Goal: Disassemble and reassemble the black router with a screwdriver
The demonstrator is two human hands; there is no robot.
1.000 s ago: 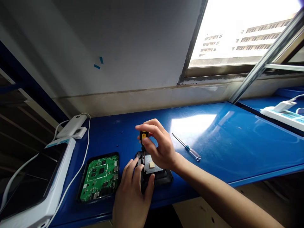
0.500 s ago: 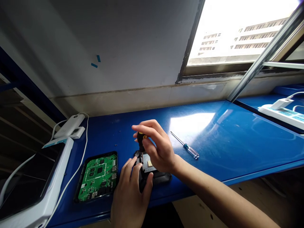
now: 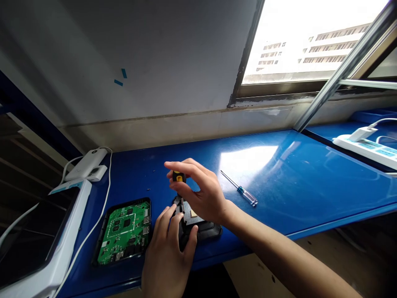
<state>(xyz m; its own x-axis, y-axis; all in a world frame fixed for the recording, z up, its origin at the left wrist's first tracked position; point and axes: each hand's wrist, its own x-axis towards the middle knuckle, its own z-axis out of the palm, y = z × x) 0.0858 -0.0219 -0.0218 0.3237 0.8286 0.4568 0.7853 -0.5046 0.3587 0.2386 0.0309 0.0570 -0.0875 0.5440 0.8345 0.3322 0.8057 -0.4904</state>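
Note:
My right hand (image 3: 201, 188) is closed on the yellow-and-black handle of a screwdriver (image 3: 179, 177), index finger stretched along its top. Its metal shaft points down into a black plastic cover (image 3: 206, 231) at the front of the table. Inside this cover lie a grey metal plate (image 3: 188, 209) and a small cream pad (image 3: 193, 213). Spread across the cover's left side, my left hand (image 3: 170, 244) rests its fingertips near the shaft, thumb apart. My right hand partly hides the cover, and the screwdriver's tip cannot be made out clearly.
Left of my hands, a green circuit board (image 3: 125, 231) sits in a black tray-like case. Another screwdriver (image 3: 240, 189), with a clear blue handle, lies to the right. Tiny screws (image 3: 149, 189) lie behind. A white-framed screen device (image 3: 40, 236) and cable (image 3: 104, 207) occupy the left.
The screwdriver handle tilts further left, and my right index finger has straightened out over it. My left hand keeps its place on the cover. The whole view has shifted slightly.

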